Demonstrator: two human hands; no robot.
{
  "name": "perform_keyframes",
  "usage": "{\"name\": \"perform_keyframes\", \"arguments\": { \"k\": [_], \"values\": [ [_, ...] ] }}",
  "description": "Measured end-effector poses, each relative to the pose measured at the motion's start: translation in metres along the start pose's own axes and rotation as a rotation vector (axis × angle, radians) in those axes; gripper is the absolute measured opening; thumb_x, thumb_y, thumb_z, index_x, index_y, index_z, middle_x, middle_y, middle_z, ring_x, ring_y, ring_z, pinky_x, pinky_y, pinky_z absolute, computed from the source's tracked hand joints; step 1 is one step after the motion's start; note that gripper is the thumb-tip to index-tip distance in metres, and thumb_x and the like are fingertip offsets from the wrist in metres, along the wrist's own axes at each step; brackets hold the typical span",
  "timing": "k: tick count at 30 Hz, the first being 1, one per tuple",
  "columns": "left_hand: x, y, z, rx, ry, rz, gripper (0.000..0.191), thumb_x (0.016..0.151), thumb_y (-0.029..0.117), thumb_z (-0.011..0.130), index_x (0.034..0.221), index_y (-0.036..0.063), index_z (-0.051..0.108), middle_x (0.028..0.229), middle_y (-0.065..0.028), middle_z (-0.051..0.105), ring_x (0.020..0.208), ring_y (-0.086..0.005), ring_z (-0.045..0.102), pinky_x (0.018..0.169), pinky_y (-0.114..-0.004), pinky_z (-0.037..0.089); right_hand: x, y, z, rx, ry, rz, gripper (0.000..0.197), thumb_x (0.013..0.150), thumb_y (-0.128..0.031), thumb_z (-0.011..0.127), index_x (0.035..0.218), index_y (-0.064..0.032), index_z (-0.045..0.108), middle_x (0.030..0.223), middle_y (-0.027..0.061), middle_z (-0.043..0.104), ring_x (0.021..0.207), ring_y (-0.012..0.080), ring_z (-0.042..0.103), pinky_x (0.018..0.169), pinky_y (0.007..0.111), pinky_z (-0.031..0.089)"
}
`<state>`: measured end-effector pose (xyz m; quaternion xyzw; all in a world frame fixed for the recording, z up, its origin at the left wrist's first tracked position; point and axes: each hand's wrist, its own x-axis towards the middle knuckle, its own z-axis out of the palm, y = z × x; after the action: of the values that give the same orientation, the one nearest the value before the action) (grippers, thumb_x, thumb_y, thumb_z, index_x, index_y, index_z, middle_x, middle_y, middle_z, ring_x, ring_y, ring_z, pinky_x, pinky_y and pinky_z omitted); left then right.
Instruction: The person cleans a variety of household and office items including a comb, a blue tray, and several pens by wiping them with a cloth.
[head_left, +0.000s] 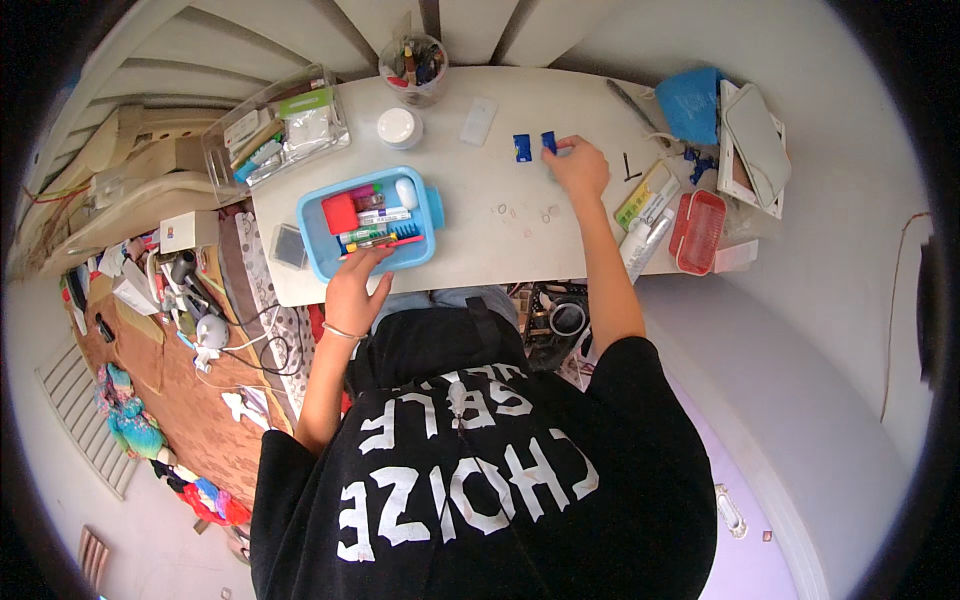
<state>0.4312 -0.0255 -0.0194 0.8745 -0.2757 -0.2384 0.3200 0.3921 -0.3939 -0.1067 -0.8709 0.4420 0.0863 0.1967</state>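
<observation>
At the right of the white tabletop, my right hand (579, 169) pinches a small dark-blue packet (549, 140) between thumb and fingertips. A second blue packet (522, 148) lies flat just left of it. My left hand (357, 291) rests at the near rim of a light-blue plastic basket (307, 238), fingers reaching over the rim and thumb spread apart. Inside the basket are a red square case (340, 213), a white marker (384, 216), a white rounded object (406, 193) and several pens. Whether the left fingertips touch the pens is unclear. A bracelet circles the left wrist.
Behind the basket stand a white-lidded jar (399, 127), a pen cup (414, 71) and a clear bin (277, 127). Rubber bands (546, 219) lie mid-table. A red basket (697, 231), white tube (646, 244) and mirror (757, 146) crowd the right. A clear case (289, 246) sits left.
</observation>
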Motion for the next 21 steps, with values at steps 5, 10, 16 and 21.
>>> {"name": "perform_keyframes", "arguments": {
  "k": [5, 10, 16, 21],
  "values": [
    [0.003, 0.005, 0.005, 0.022, 0.010, 0.048, 0.029, 0.079, 0.011, 0.064, 0.108, 0.0068, 0.062, 0.103, -0.0131, 0.062, 0.096, -0.0332, 0.059, 0.081, -0.039, 0.049, 0.001, -0.019, 0.031, -0.161, -0.017, -0.112, 0.038, 0.065, -0.044, 0.074, 0.086, -0.0123, 0.069, 0.085, 0.0108, 0.069, 0.079, 0.0289, 0.067, 0.069, 0.039, 0.053],
    [0.002, 0.010, 0.002, -0.006, -0.016, -0.002, 0.029, 0.079, 0.010, 0.064, 0.108, 0.0073, 0.062, 0.105, -0.0140, 0.062, 0.097, -0.0341, 0.059, 0.081, -0.040, 0.049, 0.002, -0.032, 0.038, -0.251, -0.099, -0.082, 0.040, 0.064, -0.041, 0.075, 0.087, -0.0098, 0.069, 0.088, 0.0115, 0.069, 0.082, 0.0279, 0.067, 0.070, 0.038, 0.054],
    [0.003, 0.010, 0.007, -0.036, 0.008, 0.018, 0.029, 0.079, 0.010, 0.064, 0.108, 0.0070, 0.062, 0.107, -0.0139, 0.063, 0.099, -0.0339, 0.060, 0.082, -0.039, 0.049, 0.003, -0.050, 0.035, -0.251, -0.194, -0.042, 0.038, 0.061, -0.036, 0.076, 0.087, -0.0097, 0.069, 0.089, 0.0114, 0.069, 0.085, 0.0273, 0.067, 0.072, 0.037, 0.053],
    [0.006, 0.010, 0.008, -0.033, 0.005, 0.056, 0.029, 0.079, 0.010, 0.064, 0.107, 0.0065, 0.062, 0.107, -0.0144, 0.063, 0.100, -0.0338, 0.059, 0.083, -0.039, 0.049, 0.002, -0.036, 0.027, -0.279, -0.275, -0.079, 0.042, 0.061, -0.039, 0.074, 0.089, -0.0074, 0.070, 0.092, 0.0128, 0.069, 0.087, 0.0292, 0.066, 0.075, 0.037, 0.053]
  ]
}}
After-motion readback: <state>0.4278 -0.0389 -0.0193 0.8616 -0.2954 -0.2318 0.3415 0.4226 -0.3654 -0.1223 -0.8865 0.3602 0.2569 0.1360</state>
